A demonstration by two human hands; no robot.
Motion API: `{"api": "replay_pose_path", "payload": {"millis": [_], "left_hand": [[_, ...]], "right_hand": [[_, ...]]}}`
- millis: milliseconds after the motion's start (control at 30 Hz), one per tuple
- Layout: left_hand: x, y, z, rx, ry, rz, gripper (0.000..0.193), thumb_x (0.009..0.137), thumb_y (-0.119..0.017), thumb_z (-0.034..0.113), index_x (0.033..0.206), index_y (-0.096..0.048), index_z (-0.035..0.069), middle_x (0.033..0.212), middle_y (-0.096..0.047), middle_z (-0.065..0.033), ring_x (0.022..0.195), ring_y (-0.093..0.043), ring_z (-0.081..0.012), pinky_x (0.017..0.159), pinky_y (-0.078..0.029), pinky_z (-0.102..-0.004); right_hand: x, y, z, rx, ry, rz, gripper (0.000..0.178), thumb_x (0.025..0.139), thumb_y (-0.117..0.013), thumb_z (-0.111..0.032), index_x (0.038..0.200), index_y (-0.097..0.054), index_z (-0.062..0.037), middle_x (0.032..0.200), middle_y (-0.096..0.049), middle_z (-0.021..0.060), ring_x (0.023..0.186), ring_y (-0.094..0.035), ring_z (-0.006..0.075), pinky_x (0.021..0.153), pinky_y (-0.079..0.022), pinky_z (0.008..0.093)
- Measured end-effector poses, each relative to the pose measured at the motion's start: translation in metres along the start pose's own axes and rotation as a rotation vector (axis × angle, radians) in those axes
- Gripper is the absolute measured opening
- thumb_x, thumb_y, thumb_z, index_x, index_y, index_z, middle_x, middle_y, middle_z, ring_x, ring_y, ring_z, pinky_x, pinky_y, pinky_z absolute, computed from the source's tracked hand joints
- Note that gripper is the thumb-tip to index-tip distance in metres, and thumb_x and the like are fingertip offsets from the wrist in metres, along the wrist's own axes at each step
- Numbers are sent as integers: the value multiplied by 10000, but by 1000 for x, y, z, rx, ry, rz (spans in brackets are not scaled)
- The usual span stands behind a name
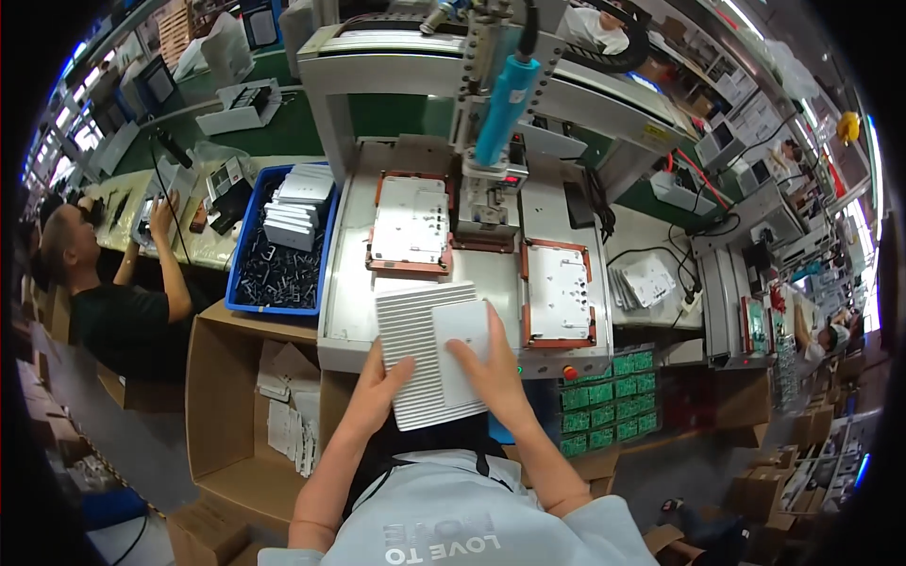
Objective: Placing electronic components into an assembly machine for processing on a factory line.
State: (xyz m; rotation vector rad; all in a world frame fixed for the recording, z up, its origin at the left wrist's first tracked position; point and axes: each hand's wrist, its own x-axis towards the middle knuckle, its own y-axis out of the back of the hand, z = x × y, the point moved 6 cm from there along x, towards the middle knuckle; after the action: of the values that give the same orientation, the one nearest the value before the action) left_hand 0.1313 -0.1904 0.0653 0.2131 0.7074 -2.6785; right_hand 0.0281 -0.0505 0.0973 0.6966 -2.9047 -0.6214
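Observation:
In front of my chest I hold a ribbed white panel (404, 325), tilted upright. The fingers of my left hand (379, 391) are closed on its left edge, thumb on the ribs. My right hand (489, 373) grips a smooth white plate (462, 325) that overlaps the right half of the panel. Whether its fingers also hold the panel behind is hidden. Just beyond stands a white machine bed (349, 325) with two reddish-brown fixtures. A white plate with holes lies in the left fixture (410, 222), and another in the right fixture (558, 292).
Over the bed hangs a blue cylindrical tool (505, 108) on a gantry (326, 66). A blue bin (231, 292) holds black parts and white blocks. Below it stands a cardboard box (222, 443) with white pieces. Green circuit boards (609, 401) lie right. A co-worker (123, 292) sits left.

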Motion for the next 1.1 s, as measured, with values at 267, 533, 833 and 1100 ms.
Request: {"api": "replay_pose_path", "payload": {"millis": [267,533,833,1100], "left_hand": [[40,-73,-58,153,267,-30,514,758,-729,83,1199,-478,1,1054,-603,-93,934,-597,-156,816,-501,-289],[47,-85,-63,131,354,24,534,756,-730,101,1206,-464,-6,1029,-601,-106,888,-615,-169,769,-523,-284],[45,-80,-73,82,345,46,504,808,-701,133,1226,-441,21,1068,-587,-91,935,-590,-149,797,-506,-281],[55,-89,-68,45,345,83,441,876,-634,173,1244,-444,21,1080,-583,-76,936,-579,-127,802,-487,-266]], "right_hand": [[-20,76,67,185,-210,36,441,902,-592,-241,1220,-465,38,1017,-627,167,909,-614,206,794,-473,319],[-16,177,182,-402,-14,600,334,924,-536,-204,1132,-538,57,1043,-564,208,936,-525,357,810,-426,417],[109,197,182,-388,-43,466,425,931,-500,-311,1174,-539,36,1078,-582,213,937,-568,369,823,-453,396],[138,198,206,-383,-56,326,425,929,-508,-317,1102,-558,68,1050,-566,249,973,-540,405,850,-428,432]]}}
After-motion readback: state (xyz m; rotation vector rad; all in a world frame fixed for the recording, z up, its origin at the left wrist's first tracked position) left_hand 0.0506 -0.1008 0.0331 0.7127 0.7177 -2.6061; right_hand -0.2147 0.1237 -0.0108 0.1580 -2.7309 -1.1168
